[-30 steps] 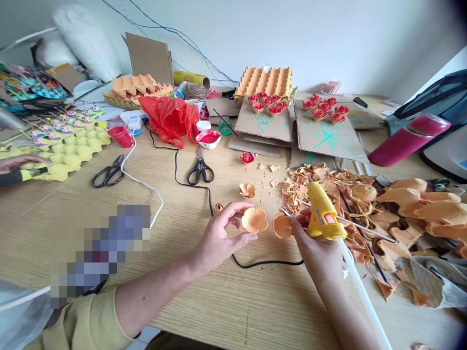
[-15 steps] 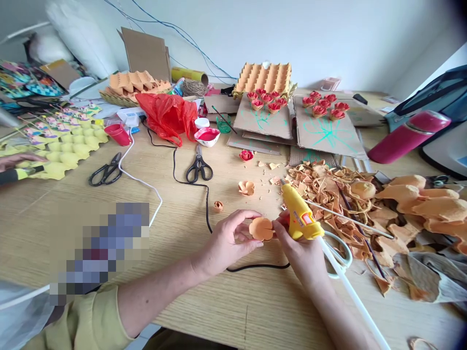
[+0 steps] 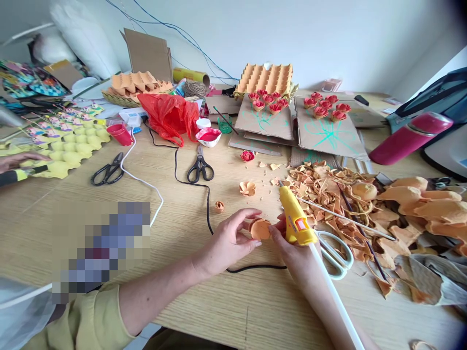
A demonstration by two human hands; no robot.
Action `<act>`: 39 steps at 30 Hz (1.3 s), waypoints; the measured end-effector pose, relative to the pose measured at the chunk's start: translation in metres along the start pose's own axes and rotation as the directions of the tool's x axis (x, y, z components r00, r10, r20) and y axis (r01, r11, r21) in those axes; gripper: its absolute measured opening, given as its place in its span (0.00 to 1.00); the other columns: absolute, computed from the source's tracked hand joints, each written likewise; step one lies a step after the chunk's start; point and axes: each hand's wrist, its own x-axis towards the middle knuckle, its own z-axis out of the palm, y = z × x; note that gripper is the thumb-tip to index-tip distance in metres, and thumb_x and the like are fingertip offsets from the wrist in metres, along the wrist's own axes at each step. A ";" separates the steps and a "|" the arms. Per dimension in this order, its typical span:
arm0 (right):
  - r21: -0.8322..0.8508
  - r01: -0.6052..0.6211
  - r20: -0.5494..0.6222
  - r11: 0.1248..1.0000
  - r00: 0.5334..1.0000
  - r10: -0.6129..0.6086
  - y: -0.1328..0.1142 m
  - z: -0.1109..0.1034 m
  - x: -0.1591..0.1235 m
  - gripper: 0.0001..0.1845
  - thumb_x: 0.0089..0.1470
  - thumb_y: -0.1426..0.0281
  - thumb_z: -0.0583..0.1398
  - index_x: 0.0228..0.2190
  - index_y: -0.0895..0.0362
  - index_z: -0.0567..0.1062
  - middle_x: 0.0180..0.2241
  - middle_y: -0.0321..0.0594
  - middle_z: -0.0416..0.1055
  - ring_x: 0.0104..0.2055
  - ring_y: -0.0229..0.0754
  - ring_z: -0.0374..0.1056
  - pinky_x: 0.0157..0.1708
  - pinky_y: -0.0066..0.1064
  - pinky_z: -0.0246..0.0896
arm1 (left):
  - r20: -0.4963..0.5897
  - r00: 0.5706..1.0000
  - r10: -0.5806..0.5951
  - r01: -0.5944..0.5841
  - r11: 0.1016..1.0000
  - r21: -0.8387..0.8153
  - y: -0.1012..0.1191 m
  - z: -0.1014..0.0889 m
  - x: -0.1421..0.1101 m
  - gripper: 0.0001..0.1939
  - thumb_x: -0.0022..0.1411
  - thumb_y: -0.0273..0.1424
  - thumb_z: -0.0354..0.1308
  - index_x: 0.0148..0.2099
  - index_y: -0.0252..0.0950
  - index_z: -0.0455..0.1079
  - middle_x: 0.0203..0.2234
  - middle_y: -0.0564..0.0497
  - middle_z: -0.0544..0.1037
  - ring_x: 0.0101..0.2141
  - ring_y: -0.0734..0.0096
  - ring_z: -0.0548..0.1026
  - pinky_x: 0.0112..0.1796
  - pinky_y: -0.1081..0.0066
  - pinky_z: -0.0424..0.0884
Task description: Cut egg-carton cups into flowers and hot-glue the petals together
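Between the fingers and thumb of my left hand (image 3: 233,236) is an orange egg-carton flower cup (image 3: 260,229) with petal-shaped edges. My right hand (image 3: 297,255) is wrapped round a yellow hot glue gun (image 3: 297,218), nozzle pointing up and away, a white glue stick (image 3: 333,291) trailing from its back. Thumb and fingertips of that hand also touch the cup's right edge. Just beyond lie a small rolled orange piece (image 3: 219,207), another orange petal cup (image 3: 247,188) and a red painted flower (image 3: 247,156). White-handled scissors (image 3: 335,255) rest beside my right wrist.
Orange carton scraps (image 3: 321,189) heap on the right, near a pink bottle (image 3: 412,138). Black scissors (image 3: 200,170), a bowl of red paint (image 3: 208,137) and a red bag (image 3: 170,116) stand ahead. Red flowers sit on cardboard (image 3: 264,121). Another person's hand (image 3: 24,159) is at left.
The flower cup has turned in my fingers, so its petals show differently. My right hand and the glue gun have shifted slightly left, with the glue stick swinging left.
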 end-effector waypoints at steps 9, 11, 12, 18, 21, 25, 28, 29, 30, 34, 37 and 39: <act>0.012 -0.045 0.016 0.999 0.999 0.045 -0.007 -0.002 0.000 0.23 0.46 0.52 0.69 0.38 0.53 0.71 0.24 0.32 0.70 0.22 0.41 0.65 0.22 0.31 0.60 | 0.030 0.996 0.089 -0.092 0.992 0.092 -0.001 -0.002 0.003 0.23 0.58 0.22 0.63 0.56 0.34 0.70 0.49 0.43 0.79 0.45 0.64 0.79 0.42 0.70 0.79; 0.007 -0.050 0.007 0.999 0.999 0.050 -0.009 -0.001 0.000 0.23 0.45 0.52 0.69 0.37 0.53 0.72 0.24 0.32 0.70 0.22 0.41 0.65 0.21 0.31 0.59 | 0.035 0.995 0.091 -0.093 0.992 0.083 -0.002 -0.003 0.004 0.23 0.58 0.22 0.62 0.57 0.34 0.70 0.50 0.43 0.78 0.46 0.64 0.79 0.42 0.69 0.79; 0.003 -0.054 0.001 0.999 0.999 0.054 -0.010 -0.001 -0.001 0.23 0.45 0.52 0.69 0.37 0.53 0.72 0.23 0.33 0.70 0.22 0.41 0.65 0.21 0.31 0.59 | 0.036 0.995 0.088 -0.090 0.993 0.079 -0.002 -0.003 0.004 0.24 0.58 0.22 0.62 0.57 0.34 0.71 0.50 0.43 0.78 0.47 0.63 0.79 0.43 0.69 0.79; 0.000 -0.069 -0.015 0.998 0.998 0.069 -0.010 0.001 -0.001 0.21 0.46 0.54 0.67 0.37 0.53 0.72 0.23 0.33 0.70 0.21 0.40 0.64 0.19 0.30 0.57 | 0.044 0.999 0.014 -0.014 1.000 -0.006 -0.001 -0.003 0.006 0.24 0.57 0.25 0.65 0.56 0.33 0.72 0.48 0.43 0.80 0.46 0.62 0.79 0.44 0.68 0.77; -0.011 -0.065 -0.011 0.998 0.998 0.065 -0.007 0.000 0.002 0.20 0.46 0.56 0.67 0.37 0.53 0.71 0.24 0.33 0.70 0.22 0.39 0.64 0.21 0.30 0.59 | 0.111 0.992 -0.057 0.072 0.988 -0.138 -0.001 -0.007 0.007 0.22 0.63 0.35 0.62 0.57 0.33 0.72 0.49 0.41 0.80 0.45 0.62 0.78 0.42 0.69 0.76; -0.033 -0.054 0.000 0.998 0.999 0.054 -0.004 -0.002 0.003 0.19 0.46 0.57 0.67 0.37 0.53 0.71 0.24 0.33 0.70 0.21 0.39 0.64 0.20 0.30 0.59 | 0.145 0.983 -0.115 0.141 0.972 -0.186 -0.004 -0.013 0.008 0.24 0.69 0.43 0.54 0.58 0.33 0.73 0.46 0.42 0.80 0.37 0.68 0.76 0.37 0.70 0.74; -0.063 -0.052 0.010 0.997 0.999 0.053 -0.007 -0.003 0.002 0.18 0.47 0.57 0.67 0.36 0.53 0.72 0.24 0.32 0.70 0.20 0.38 0.64 0.20 0.30 0.59 | 0.149 0.981 -0.126 0.150 0.976 -0.160 -0.006 -0.014 0.010 0.25 0.67 0.45 0.57 0.57 0.33 0.74 0.42 0.44 0.81 0.32 0.72 0.73 0.36 0.71 0.73; -0.077 -0.048 0.010 0.996 0.999 0.049 -0.008 -0.003 0.001 0.18 0.47 0.57 0.67 0.36 0.53 0.72 0.24 0.32 0.70 0.20 0.38 0.64 0.21 0.30 0.59 | 0.154 0.979 -0.132 0.158 0.973 -0.169 -0.006 -0.014 0.010 0.26 0.66 0.46 0.57 0.56 0.33 0.75 0.41 0.44 0.80 0.32 0.72 0.73 0.35 0.71 0.73; -0.092 -0.040 0.007 0.995 0.999 0.041 -0.010 -0.003 0.001 0.17 0.47 0.57 0.66 0.36 0.53 0.72 0.24 0.32 0.70 0.20 0.38 0.64 0.21 0.30 0.60 | 0.161 0.977 -0.137 0.168 0.967 -0.194 -0.005 -0.014 0.010 0.26 0.65 0.47 0.58 0.55 0.33 0.76 0.42 0.44 0.80 0.33 0.72 0.74 0.35 0.71 0.74; -0.160 0.024 0.010 0.987 1.000 -0.023 -0.013 -0.004 -0.001 0.16 0.50 0.56 0.65 0.35 0.54 0.72 0.23 0.33 0.70 0.21 0.38 0.64 0.23 0.31 0.61 | 0.207 0.963 -0.174 0.229 0.932 -0.280 -0.001 -0.011 0.010 0.29 0.61 0.50 0.61 0.55 0.34 0.75 0.51 0.42 0.76 0.37 0.68 0.76 0.36 0.68 0.78; -0.181 0.045 0.034 0.982 0.999 -0.039 -0.014 -0.004 -0.001 0.16 0.52 0.56 0.64 0.36 0.54 0.72 0.24 0.33 0.71 0.21 0.38 0.64 0.22 0.31 0.61 | 0.190 0.962 -0.198 0.243 0.935 -0.258 0.001 -0.011 0.010 0.29 0.61 0.50 0.61 0.57 0.35 0.74 0.54 0.42 0.74 0.32 0.73 0.76 0.34 0.68 0.78; -0.191 0.045 0.052 0.981 0.998 -0.036 -0.016 -0.004 -0.001 0.16 0.51 0.56 0.64 0.35 0.54 0.72 0.23 0.32 0.71 0.20 0.38 0.64 0.21 0.30 0.60 | 0.150 0.971 -0.185 0.214 0.954 -0.210 0.001 -0.012 0.010 0.28 0.63 0.50 0.59 0.56 0.36 0.74 0.51 0.43 0.76 0.27 0.78 0.73 0.30 0.72 0.76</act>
